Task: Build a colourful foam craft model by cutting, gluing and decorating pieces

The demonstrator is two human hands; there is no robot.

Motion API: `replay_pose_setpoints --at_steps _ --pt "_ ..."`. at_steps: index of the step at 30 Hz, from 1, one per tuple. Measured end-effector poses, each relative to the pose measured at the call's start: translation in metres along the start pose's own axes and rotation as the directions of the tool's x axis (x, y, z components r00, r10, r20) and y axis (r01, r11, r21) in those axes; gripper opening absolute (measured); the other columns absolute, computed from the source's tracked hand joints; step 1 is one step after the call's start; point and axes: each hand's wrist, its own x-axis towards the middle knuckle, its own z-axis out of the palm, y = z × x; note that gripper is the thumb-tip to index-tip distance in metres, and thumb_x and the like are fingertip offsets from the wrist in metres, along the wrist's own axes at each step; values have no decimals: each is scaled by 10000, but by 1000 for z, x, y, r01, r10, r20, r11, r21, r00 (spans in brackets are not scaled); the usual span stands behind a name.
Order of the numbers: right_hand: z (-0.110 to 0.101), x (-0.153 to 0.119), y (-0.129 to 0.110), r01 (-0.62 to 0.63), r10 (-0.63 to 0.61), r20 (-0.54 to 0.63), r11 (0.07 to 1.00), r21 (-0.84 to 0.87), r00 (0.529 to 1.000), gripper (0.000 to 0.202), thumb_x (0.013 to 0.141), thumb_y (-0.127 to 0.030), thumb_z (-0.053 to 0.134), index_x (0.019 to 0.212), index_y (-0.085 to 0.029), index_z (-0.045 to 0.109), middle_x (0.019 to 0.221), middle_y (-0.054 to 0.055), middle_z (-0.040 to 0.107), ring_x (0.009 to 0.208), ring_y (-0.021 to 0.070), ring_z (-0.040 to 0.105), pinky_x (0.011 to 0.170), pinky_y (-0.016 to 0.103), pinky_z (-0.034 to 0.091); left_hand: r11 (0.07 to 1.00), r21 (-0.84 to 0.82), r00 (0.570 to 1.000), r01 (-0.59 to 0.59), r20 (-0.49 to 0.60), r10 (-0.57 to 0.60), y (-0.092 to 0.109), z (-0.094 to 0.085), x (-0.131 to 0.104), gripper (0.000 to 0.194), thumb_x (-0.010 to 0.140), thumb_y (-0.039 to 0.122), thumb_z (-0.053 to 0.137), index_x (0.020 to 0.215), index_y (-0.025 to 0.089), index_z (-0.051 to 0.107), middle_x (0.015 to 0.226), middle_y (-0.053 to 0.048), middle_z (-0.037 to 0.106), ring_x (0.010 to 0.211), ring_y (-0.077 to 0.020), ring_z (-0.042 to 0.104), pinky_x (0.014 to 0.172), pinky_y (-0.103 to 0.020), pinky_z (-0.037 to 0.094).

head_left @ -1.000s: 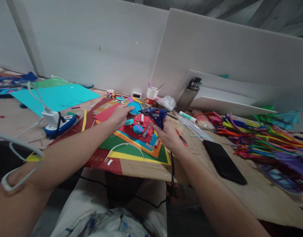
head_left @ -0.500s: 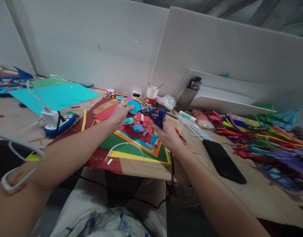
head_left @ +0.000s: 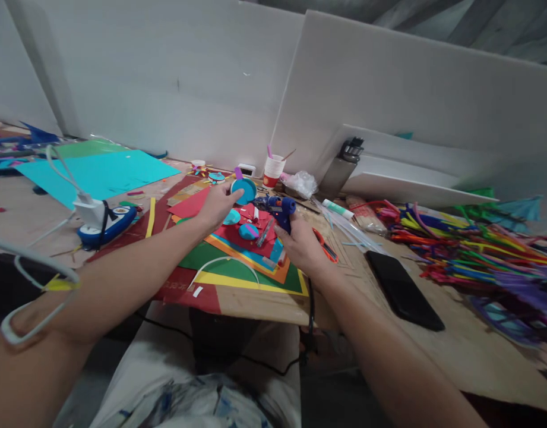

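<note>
Between the fingers of my left hand [head_left: 218, 205] is a round blue piece with a pale rim [head_left: 246, 192], held tilted above the paper pile; a purple strip [head_left: 238, 173] shows at its upper edge. My right hand [head_left: 305, 242] grips a blue hot glue gun [head_left: 283, 209], its nozzle pointing left, just below and right of the blue piece. Under both hands lie red paper pieces [head_left: 266, 226], a small blue oval piece with a pink stripe [head_left: 249, 231] and another light-blue piece [head_left: 231, 217]. A pale curved strip [head_left: 224, 260] lies nearer me.
Scissors with orange handles [head_left: 325, 245] and a black phone [head_left: 402, 290] lie to the right, with many coloured pipe cleaners [head_left: 482, 244] beyond. Paper cups [head_left: 274, 171] and a grey bottle [head_left: 342, 169] stand behind. A blue power strip [head_left: 107, 227] sits left. The gun's black cable [head_left: 312, 303] hangs over the edge.
The glue gun has drawn slightly down and right, its nozzle now apart from the blue piece. My left hand has shifted the piece a little to the right and tilted it more.
</note>
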Motion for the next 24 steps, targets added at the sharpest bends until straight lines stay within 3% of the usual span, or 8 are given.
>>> replay_pose_setpoints --at_steps 4,7,9,12,16,20,23,24 --pt "-1 -1 -2 14 -15 -22 999 -28 1000 393 879 -259 481 1263 -181 501 1157 148 658 1055 292 614 931 469 489 950 271 986 -158 -15 169 4 -4 -2 152 758 312 651 745 160 638 688 -5 610 689 -150 553 661 -269 439" --pt "-1 -1 -3 -22 20 -27 998 -62 999 398 876 -259 470 1261 -167 506 1120 160 667 1017 310 622 898 488 497 918 341 974 -201 -32 225 9 -4 -4 187 758 320 647 672 160 601 630 7 555 651 -139 514 647 -267 411" --pt "-1 -1 -3 -17 16 -28 999 -47 999 408 872 -265 475 1268 -169 503 1130 155 664 1028 309 619 905 480 493 946 269 979 -182 -35 199 10 -2 -4 178 753 318 649 689 157 610 637 9 564 643 -133 518 658 -265 423" --pt "-1 0 -3 -8 10 -30 998 68 1000 399 858 -302 507 1240 -185 512 1131 124 665 1017 278 625 919 431 492 999 -15 998 -33 -46 32 8 0 -3 143 743 287 655 790 151 647 722 -7 638 667 -131 573 688 -269 473" --pt "-6 5 4 -186 199 -17 941 283 980 340 832 -367 506 1140 -222 515 846 35 664 712 208 619 723 363 523 937 -307 976 167 -80 -200 4 -1 3 86 725 193 659 791 148 624 709 -7 651 649 -119 598 670 -261 507" --pt "-28 15 29 -329 373 -121 902 279 920 271 806 -405 471 950 -206 584 839 46 643 727 190 604 691 321 491 902 -382 954 203 -129 -269 3 -3 8 40 748 155 636 741 148 597 660 -7 634 611 -114 588 647 -253 512" --pt "-47 20 56 -543 533 -308 838 61 788 320 802 -413 443 947 -179 606 937 96 658 764 201 597 652 309 466 905 -377 960 198 -114 -257 3 -3 7 34 752 154 640 770 147 612 685 -15 647 624 -119 595 632 -249 507" --pt "-51 21 65 -592 555 -324 806 -17 766 352 814 -400 414 987 -163 609 957 112 663 759 202 596 643 311 460 910 -366 963 195 -104 -249 4 -3 6 41 750 156 643 782 146 619 695 -16 651 625 -118 595 626 -247 503"
